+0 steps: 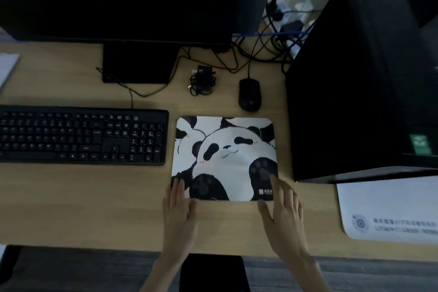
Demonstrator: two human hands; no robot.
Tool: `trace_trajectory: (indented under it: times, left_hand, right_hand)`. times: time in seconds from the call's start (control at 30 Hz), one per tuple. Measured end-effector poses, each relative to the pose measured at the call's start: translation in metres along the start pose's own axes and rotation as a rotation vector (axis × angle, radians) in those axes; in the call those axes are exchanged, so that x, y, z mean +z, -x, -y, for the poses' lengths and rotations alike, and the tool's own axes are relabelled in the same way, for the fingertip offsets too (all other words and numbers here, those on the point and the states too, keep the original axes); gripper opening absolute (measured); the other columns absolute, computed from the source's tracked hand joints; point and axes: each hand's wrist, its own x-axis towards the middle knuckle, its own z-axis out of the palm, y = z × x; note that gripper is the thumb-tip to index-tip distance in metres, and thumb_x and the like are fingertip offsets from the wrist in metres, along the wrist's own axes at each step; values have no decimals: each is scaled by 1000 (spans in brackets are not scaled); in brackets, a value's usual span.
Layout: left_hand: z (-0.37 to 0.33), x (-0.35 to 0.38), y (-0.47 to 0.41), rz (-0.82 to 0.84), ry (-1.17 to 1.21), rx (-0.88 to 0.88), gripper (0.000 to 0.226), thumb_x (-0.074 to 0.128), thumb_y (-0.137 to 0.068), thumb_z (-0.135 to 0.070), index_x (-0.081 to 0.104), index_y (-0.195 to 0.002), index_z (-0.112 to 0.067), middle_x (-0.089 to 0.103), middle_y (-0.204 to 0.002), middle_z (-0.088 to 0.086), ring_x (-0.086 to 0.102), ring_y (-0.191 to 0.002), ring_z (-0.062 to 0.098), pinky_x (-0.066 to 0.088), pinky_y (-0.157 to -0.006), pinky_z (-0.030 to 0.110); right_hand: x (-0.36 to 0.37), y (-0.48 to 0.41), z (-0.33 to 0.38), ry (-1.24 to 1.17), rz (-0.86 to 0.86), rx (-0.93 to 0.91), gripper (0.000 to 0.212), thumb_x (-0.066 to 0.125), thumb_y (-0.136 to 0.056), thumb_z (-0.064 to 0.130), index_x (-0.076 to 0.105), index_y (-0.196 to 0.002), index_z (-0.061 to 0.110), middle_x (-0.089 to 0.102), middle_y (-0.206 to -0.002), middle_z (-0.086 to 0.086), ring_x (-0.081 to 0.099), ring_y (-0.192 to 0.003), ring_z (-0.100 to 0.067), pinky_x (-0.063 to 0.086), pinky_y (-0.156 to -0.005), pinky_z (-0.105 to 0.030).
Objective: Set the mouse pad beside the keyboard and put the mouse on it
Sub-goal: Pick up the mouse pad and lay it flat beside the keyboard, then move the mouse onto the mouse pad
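A panda-print mouse pad (225,157) lies flat on the wooden desk, just right of the black keyboard (80,135). The black wired mouse (249,94) sits on the bare desk a little beyond the pad's far edge. My left hand (180,206) rests flat with its fingertips on the pad's near left corner. My right hand (283,211) lies flat with fingers spread at the pad's near right corner. Neither hand holds anything.
A black monitor (118,0) on its stand rises behind the keyboard. A black computer tower (355,92) stands close on the right. A coiled cable bundle (202,80) and loose cables lie behind the mouse. White paper (388,211) lies at the right front.
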Motion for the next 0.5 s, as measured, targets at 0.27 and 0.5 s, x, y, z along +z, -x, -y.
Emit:
trace_trajectory:
  times: [0.27, 0.5]
  left_hand:
    - [-119, -20, -70, 231, 1369, -637, 27, 37, -92, -10, 58, -107, -3, 54, -108, -1, 53, -90, 18, 35, -96, 26]
    - [-159, 3, -111, 328, 1564, -805, 18, 36, -92, -10, 51, -98, -1, 44, -123, 16, 46, -103, 28, 30, -96, 35]
  right_hand:
    - [-74, -122, 70, -82, -135, -190, 46, 45, -90, 29, 37, -133, 16, 41, -139, -9, 31, -128, -24, 28, -104, -37]
    - [-65, -210, 83, -64, 37, -95, 50, 45, -90, 26, 33, -137, 11, 37, -143, -15, 34, -130, -30, 30, -107, -39]
